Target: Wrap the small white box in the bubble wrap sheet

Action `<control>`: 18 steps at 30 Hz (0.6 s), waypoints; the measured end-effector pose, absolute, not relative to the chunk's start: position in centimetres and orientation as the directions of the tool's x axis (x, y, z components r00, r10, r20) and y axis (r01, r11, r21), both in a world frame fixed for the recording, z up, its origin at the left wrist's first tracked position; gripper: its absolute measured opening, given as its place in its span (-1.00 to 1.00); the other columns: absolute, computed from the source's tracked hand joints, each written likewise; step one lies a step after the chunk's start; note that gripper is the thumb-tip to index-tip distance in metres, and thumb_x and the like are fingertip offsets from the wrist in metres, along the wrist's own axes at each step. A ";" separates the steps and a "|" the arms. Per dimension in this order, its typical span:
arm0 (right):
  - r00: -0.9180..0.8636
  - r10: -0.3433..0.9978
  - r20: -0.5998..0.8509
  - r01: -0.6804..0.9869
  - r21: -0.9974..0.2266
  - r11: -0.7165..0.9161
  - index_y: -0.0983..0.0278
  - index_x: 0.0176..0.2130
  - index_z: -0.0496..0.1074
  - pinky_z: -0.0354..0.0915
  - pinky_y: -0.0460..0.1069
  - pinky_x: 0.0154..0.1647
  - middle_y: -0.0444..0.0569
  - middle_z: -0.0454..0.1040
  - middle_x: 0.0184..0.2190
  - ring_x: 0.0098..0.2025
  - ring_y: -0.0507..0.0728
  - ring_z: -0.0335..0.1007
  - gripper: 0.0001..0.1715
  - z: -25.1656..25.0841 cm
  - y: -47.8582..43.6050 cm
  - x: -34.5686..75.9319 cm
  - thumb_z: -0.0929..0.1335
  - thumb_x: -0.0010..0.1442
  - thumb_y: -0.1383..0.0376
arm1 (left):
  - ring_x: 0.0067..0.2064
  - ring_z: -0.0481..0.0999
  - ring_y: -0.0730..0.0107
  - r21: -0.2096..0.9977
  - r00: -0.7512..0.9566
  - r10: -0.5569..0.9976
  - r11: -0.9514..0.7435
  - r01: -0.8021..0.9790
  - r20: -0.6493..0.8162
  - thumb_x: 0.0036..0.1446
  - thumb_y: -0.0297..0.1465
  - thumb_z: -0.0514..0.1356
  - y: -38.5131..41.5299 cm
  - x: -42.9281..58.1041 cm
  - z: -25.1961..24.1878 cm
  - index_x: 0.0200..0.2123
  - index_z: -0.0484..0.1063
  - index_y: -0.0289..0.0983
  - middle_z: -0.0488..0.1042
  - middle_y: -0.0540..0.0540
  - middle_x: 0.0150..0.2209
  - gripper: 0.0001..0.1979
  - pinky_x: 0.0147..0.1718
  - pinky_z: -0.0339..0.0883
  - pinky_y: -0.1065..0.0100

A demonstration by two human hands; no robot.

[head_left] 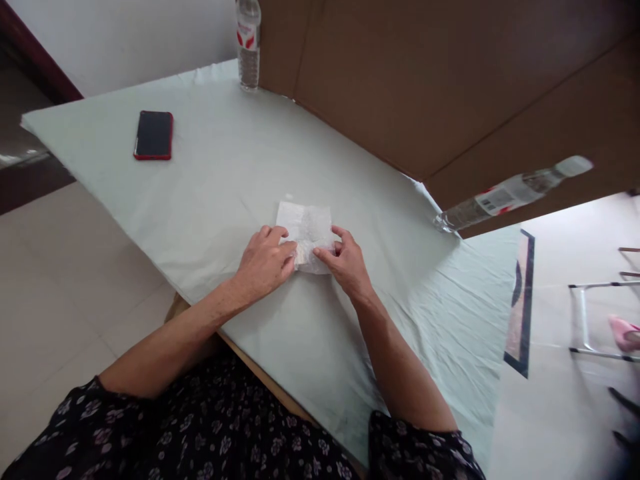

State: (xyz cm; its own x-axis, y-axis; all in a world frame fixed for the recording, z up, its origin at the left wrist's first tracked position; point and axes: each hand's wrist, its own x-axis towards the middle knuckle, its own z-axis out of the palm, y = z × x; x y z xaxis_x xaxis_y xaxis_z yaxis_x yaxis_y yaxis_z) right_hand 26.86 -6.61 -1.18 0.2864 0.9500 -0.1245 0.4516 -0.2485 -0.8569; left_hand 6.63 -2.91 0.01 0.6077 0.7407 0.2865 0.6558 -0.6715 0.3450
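Observation:
A small white, partly see-through sheet that looks like bubble wrap (313,221) lies on the cloth-covered table, with its near part folded or bunched. My left hand (267,259) is at its left side, fingers curled and closed on the near left edge. On the opposite side, my right hand (347,260) pinches the near right part between thumb and fingers. Something pale shows within the fold between my hands, but I cannot make out what it is.
A dark phone with a red case (154,136) lies at the far left of the table (210,147). A large brown cardboard panel (380,80) stands behind, with one water bottle (249,47) at its left end and another bottle (505,197) at its right.

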 end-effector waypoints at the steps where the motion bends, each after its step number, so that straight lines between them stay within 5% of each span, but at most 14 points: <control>1: 0.290 0.951 -0.108 0.448 -0.863 -0.234 0.36 0.30 0.20 0.33 0.03 -0.41 -0.23 0.36 -0.52 -0.45 0.10 0.30 -0.07 -1.0 -6.7 26.5 0.43 0.04 0.08 | -0.08 0.41 0.10 0.341 0.613 0.740 -0.672 0.658 0.277 0.23 -0.45 0.14 -2.9 6.6 0.2 -0.24 0.60 -0.27 0.49 -0.26 -0.05 -0.80 -0.11 0.37 0.14; 7: 0.274 0.952 -0.136 0.303 -0.927 -0.220 0.25 0.34 0.15 0.27 -0.04 -0.65 -0.19 0.37 -0.46 -0.50 0.06 0.26 -0.06 0.6 -6.7 24.2 0.42 0.06 0.10 | -0.22 0.41 0.25 0.427 0.612 0.780 -0.601 0.676 0.131 0.24 -0.43 0.13 -2.8 6.7 0.7 -0.23 0.57 -0.24 0.39 -0.18 -0.18 -0.81 -0.32 0.31 0.32; 14: 0.204 0.958 -0.200 0.090 -0.971 -0.222 0.37 0.32 0.14 0.26 -0.07 -0.68 -0.22 0.41 -0.48 -0.60 0.00 0.27 0.00 1.0 -5.8 22.4 0.45 0.02 0.07 | -0.30 0.42 0.31 0.580 0.626 0.779 -0.521 0.627 0.023 0.24 -0.47 0.11 -2.2 6.8 0.7 -0.18 0.53 -0.28 0.40 -0.12 -0.28 -0.80 -0.27 0.31 0.30; 18: 0.151 0.961 -0.233 0.095 -0.964 -0.249 0.35 0.34 0.10 0.30 -0.08 -0.65 0.00 0.57 -0.23 -0.51 0.03 0.42 -0.04 1.6 -6.1 22.1 0.41 0.08 0.10 | -0.30 0.42 0.34 0.737 0.583 0.811 -0.427 0.525 0.054 0.12 -0.51 0.16 -2.0 6.4 0.3 0.03 0.43 -0.32 0.45 -0.08 -0.28 -0.63 -0.25 0.30 0.30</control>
State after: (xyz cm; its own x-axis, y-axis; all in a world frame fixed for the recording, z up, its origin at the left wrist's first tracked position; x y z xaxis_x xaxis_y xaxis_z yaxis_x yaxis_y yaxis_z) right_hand 22.11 -6.14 1.63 0.1511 0.9606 -0.2333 0.0954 -0.2491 -0.9638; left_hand 6.41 -2.01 0.29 0.5828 0.8108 0.0542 0.5249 -0.4265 0.7366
